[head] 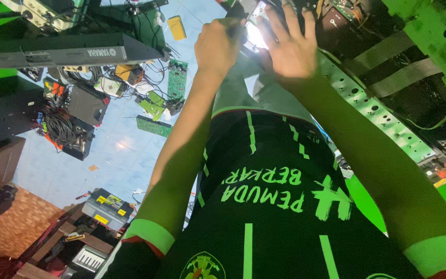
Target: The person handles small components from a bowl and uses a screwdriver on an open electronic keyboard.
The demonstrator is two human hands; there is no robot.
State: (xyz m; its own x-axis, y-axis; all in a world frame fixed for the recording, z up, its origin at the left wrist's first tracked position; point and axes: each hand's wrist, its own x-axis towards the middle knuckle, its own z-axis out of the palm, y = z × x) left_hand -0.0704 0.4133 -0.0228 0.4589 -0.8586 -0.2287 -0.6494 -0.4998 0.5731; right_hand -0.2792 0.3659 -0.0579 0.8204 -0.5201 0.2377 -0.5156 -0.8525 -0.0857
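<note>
- Loose green circuit boards point(153, 106) and black coiled cables point(60, 126) lie on the pale blue floor point(114, 150).
- Left hand point(218, 46): grip closed around a dark slim tool point(236, 26), tip at the bright opened device point(256, 33).
- Right hand point(290, 46): fingers spread flat, steadying that device; holds nothing.
- Risk, I judge: the tool could slip and gouge the long perforated green board point(372, 111) nearby.

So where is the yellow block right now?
In the head view, the yellow block lies on the pale blue floor at upper centre, left of the left hand, above the green circuit board.
</note>
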